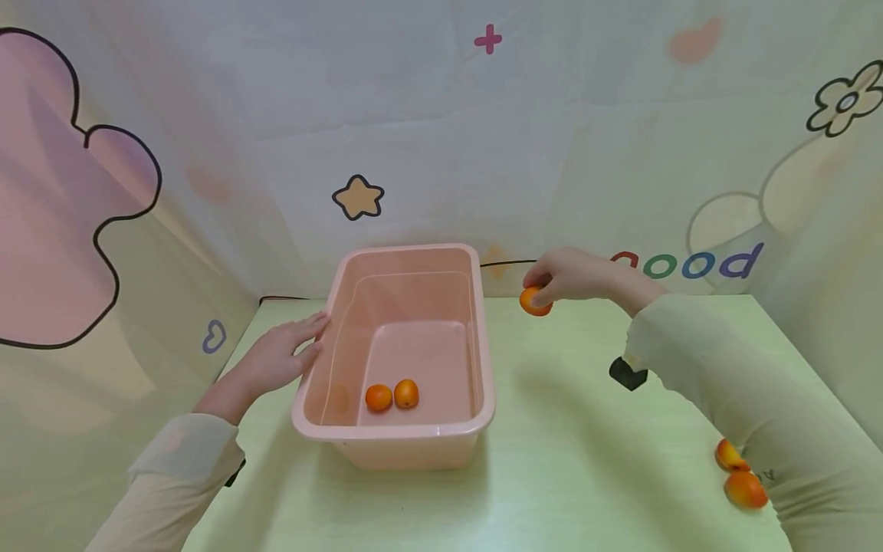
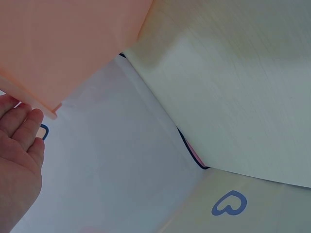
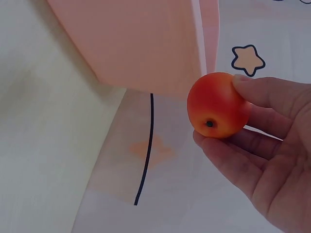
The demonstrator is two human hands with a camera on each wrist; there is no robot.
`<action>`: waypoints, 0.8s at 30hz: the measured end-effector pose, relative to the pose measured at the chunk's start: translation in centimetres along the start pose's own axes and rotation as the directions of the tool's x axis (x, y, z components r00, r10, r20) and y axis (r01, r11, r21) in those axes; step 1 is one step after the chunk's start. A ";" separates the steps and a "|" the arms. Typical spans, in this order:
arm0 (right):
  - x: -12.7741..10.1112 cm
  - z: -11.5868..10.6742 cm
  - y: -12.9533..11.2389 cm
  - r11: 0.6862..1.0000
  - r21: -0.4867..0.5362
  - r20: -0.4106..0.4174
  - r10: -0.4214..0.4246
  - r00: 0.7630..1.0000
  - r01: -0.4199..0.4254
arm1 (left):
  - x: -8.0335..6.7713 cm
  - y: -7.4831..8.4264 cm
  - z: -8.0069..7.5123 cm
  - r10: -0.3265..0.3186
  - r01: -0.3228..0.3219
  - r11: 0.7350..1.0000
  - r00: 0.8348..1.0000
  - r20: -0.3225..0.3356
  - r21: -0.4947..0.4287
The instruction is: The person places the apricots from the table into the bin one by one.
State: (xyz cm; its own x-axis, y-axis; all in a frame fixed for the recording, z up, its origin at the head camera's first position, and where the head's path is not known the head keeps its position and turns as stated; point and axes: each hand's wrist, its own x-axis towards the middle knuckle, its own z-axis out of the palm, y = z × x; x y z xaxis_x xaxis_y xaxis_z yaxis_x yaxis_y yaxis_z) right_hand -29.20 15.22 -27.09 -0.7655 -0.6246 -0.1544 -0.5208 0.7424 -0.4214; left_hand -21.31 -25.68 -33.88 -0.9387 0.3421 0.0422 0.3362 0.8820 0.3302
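Fruit (image 1: 534,302) sits pinched in the right hand (image 1: 572,276) beside the tub (image 1: 400,441), left hand (image 1: 276,359) flat-fingered on its wall; next, I reckon, carry over the rim and release.

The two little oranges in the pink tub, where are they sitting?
In the head view, the two oranges lie side by side on the floor of the pink tub, at its near end, left of the middle.
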 end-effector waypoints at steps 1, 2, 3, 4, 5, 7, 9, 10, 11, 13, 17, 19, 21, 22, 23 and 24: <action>0.3 0.0 -0.2 1.000 0.000 0.006 -0.010 1.000 0.010 | 0.0 0.0 0.0 -0.003 0.003 1.000 1.000 0.002 0.000; 0.6 0.1 -0.5 1.000 0.001 0.012 -0.016 1.000 0.016 | 0.0 0.0 0.0 -0.005 0.005 1.000 1.000 0.005 -0.002; 0.9 0.1 -0.7 1.000 0.006 0.016 -0.022 1.000 0.022 | 0.0 0.0 0.0 -0.004 0.004 1.000 1.000 0.005 0.001; 1.1 0.1 -1.0 1.000 0.014 0.020 -0.025 0.999 0.024 | 0.0 0.0 0.0 -0.005 0.005 1.000 1.000 0.005 -0.001; 1.4 0.2 -1.2 0.999 0.020 0.024 -0.028 0.999 0.028 | 0.1 0.0 0.1 -0.004 0.004 1.000 1.000 0.004 -0.002; 2.0 0.3 -1.8 0.999 0.029 0.032 -0.036 0.999 0.035 | 0.1 0.0 0.1 0.000 0.000 1.000 1.000 -0.001 0.000; 2.5 0.4 -2.4 0.998 0.036 0.038 -0.056 0.998 0.055 | 0.1 -0.1 0.1 0.001 -0.001 1.000 1.000 -0.004 -0.001; 2.8 0.4 -2.6 0.997 0.036 0.040 -0.073 0.997 0.071 | 0.1 -0.1 0.1 -0.002 0.002 1.000 1.000 -0.004 -0.004; 3.1 0.5 -2.9 0.996 0.033 0.041 -0.080 0.996 0.078 | 0.1 -0.2 0.1 -0.004 0.004 1.000 1.000 -0.004 -0.005; 3.6 0.6 -3.5 0.995 0.028 0.044 -0.096 0.994 0.095 | 0.2 -0.2 0.2 -0.005 0.005 1.000 1.000 -0.002 -0.005; 4.4 0.8 -4.6 0.996 0.041 0.055 -0.086 0.995 0.084 | 0.2 -0.3 0.1 -0.010 0.010 1.000 1.000 0.004 -0.006; 4.8 0.9 -5.2 0.995 0.055 0.061 -0.085 0.994 0.082 | 0.2 -0.3 0.1 -0.011 0.011 1.000 1.000 0.004 -0.005; 5.3 1.0 -5.8 0.995 0.045 0.061 -0.091 0.994 0.088 | 0.2 -0.3 0.1 -0.011 0.011 1.000 1.000 0.004 -0.003; 5.6 1.1 -6.1 0.995 0.042 0.061 -0.088 0.994 0.086 | 0.2 -0.3 0.1 -0.011 0.011 1.000 1.000 0.004 -0.002; 5.8 1.1 -6.4 0.996 0.031 0.060 -0.083 0.995 0.081 | 0.2 -0.3 0.1 -0.009 0.009 1.000 1.000 0.004 -0.001; 6.1 1.2 -6.7 0.997 0.021 0.060 -0.075 0.995 0.074 | 0.2 -0.3 0.1 -0.009 0.009 1.000 1.000 0.004 0.000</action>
State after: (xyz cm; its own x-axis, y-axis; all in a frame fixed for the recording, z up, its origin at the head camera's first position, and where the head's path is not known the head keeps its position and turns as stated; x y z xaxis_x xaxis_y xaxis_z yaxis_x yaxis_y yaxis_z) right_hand -29.93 6.15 -26.31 -0.7001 -0.6922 -0.1755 -0.5681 0.6888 -0.4503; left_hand -21.62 -25.83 -34.11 -0.9415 0.3353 0.0353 0.3276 0.8852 0.3303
